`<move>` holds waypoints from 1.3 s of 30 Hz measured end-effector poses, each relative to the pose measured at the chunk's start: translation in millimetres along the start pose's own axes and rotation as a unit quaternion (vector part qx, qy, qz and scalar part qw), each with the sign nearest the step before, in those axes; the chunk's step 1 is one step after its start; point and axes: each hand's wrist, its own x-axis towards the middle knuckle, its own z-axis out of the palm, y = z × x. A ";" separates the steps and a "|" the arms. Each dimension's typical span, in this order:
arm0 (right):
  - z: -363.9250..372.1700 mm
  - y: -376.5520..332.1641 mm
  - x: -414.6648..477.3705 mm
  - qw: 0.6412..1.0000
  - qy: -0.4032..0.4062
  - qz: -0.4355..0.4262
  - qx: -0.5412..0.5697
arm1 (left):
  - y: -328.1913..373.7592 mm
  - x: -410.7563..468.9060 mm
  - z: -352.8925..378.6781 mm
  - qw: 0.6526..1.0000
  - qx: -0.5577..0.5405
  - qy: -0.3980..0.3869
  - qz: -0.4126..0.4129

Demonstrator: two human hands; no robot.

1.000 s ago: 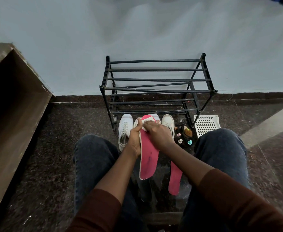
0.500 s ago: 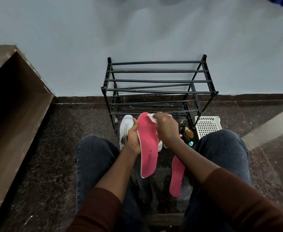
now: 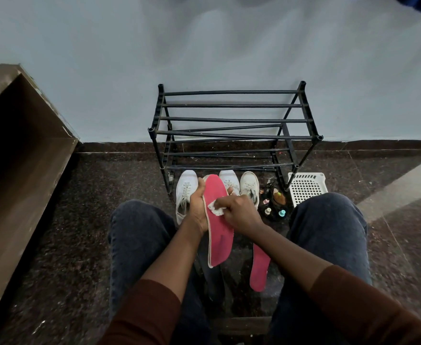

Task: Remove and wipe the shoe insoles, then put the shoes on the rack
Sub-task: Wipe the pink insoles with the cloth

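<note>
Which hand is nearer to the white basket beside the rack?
Right. The right hand, wiping the held insole, is closer to the white basket; the left hand lies beyond the insole.

A white perforated basket (image 3: 306, 188) stands on the dark speckled floor (image 3: 80, 220), with small bottles (image 3: 274, 204) just left of it and a brown cabinet (image 3: 13, 158) far left.

Shoes (image 3: 249, 186) before rack (image 3: 232, 120); basket (image 3: 306, 188) right.

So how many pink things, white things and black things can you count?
Pink: 2, the held insole and the floor insole.
White: 5, three shoes, the wipe and the basket.
Black: 1, the rack.
Total: 8
</note>
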 end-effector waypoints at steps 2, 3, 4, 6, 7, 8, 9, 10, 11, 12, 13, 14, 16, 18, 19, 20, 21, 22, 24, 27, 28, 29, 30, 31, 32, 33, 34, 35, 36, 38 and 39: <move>-10.1 4.4 2.2 0.998 -0.006 0.044 0.043 | -1.1 -2.8 2.6 1.000 0.009 -0.005 -0.001; -16.1 3.6 5.0 0.993 0.000 0.088 0.082 | 0.0 -4.4 3.9 1.000 0.013 -0.008 0.001; -20.7 1.8 9.1 0.982 0.020 0.138 0.129 | 2.0 -5.2 5.2 1.000 0.017 -0.012 0.005; -26.0 -4.5 17.9 0.948 0.095 0.219 0.210 | 5.8 -6.9 6.6 1.000 0.004 -0.019 0.014; -27.4 -8.5 22.3 0.935 0.131 0.240 0.227 | 6.9 -7.7 7.3 1.000 -0.008 -0.021 0.018; -28.0 -13.8 25.8 0.932 0.153 0.245 0.217 | 7.2 -8.4 7.9 0.999 -0.018 -0.024 0.023; -28.8 -18.9 28.1 0.942 0.154 0.235 0.186 | 6.9 -8.1 7.5 0.999 -0.024 -0.024 0.028; -28.6 -24.1 29.3 0.958 0.129 0.215 0.136 | 6.9 -8.0 7.4 0.999 -0.027 -0.023 0.032; -25.4 -27.6 29.5 0.975 0.082 0.191 0.078 | 7.0 -6.9 6.7 0.999 -0.026 -0.016 0.038; -19.5 -30.4 28.4 0.985 0.026 0.173 0.018 | 6.9 -5.8 6.1 0.999 -0.022 -0.010 0.040; -12.7 -32.9 26.6 0.986 -0.019 0.160 -0.032 | 6.7 -4.2 4.8 0.999 -0.012 -0.005 0.039; -6.7 -35.2 24.4 0.984 -0.051 0.157 -0.068 | 6.5 -4.3 4.0 0.999 -0.002 -0.001 0.036; -2.8 -39.4 22.1 0.978 -0.077 0.166 -0.096 | 5.0 -6.0 2.3 0.999 0.009 0.019 0.035; -8.3 -42.4 21.4 0.976 -0.091 0.168 -0.101 | 3.5 -3.9 -1.4 0.998 0.006 0.044 0.036; -13.1 -42.3 21.7 0.976 -0.100 0.167 -0.099 | 3.3 -2.8 -2.3 0.998 0.006 0.057 0.037; -18.4 -41.9 23.1 0.975 -0.113 0.169 -0.093 | 3.3 -2.1 -2.3 0.997 0.007 0.068 0.036; -24.0 -40.8 25.2 0.972 -0.128 0.177 -0.081 | 3.5 -1.7 -2.3 0.997 0.006 0.072 0.034; -29.6 -37.6 28.8 0.969 -0.141 0.196 -0.058 | 4.0 -1.6 -1.5 0.997 0.007 0.070 0.029; -40.2 -30.1 38.8 0.954 -0.120 0.273 0.029 | 7.0 -3.2 1.5 0.998 0.018 0.058 0.028; -50.0 -27.1 49.8 0.943 0.027 0.316 0.099 | 6.5 -6.3 7.5 0.999 -0.007 0.028 0.028; -49.5 -29.7 51.3 0.950 0.046 0.295 0.090 | 5.6 -5.7 8.2 0.999 -0.013 0.026 0.031; -47.2 -34.3 50.9 0.960 0.046 0.267 0.075 | 5.2 -4.9 7.7 0.999 -0.011 0.028 0.037; -42.9 -38.4 49.3 0.970 0.029 0.235 0.053 | 5.3 -4.7 7.8 0.998 -0.014 0.033 0.046; -36.6 -42.5 46.4 0.979 0.001 0.200 0.026 | 5.3 -5.2 7.9 0.998 -0.018 0.033 0.051; -28.5 -45.6 41.9 0.985 -0.032 0.170 -0.003 | 5.3 -5.2 8.1 0.998 -0.018 0.033 0.054; -21.1 -49.3 36.1 0.987 -0.058 0.145 -0.030 | 5.2 -5.2 7.7 0.998 -0.013 0.033 0.054; -15.6 -53.2 30.6 0.987 -0.078 0.132 -0.053 | 4.8 -5.0 6.8 0.998 -0.012 0.024 0.050; -11.3 -56.2 25.7 0.986 -0.088 0.126 -0.071 | 4.1 -5.0 5.4 0.999 -0.014 0.016 0.045; -8.0 -57.2 21.8 0.984 -0.094 0.128 -0.084 | 3.1 -4.7 4.3 0.999 -0.014 0.012 0.042; -7.1 -55.8 18.4 0.978 -0.107 0.139 -0.115 | 2.2 -2.4 1.3 0.999 -0.014 0.009 0.044; -8.3 -53.9 18.5 0.975 -0.113 0.142 -0.125 | 2.3 -0.6 -0.4 0.999 -0.013 0.009 0.045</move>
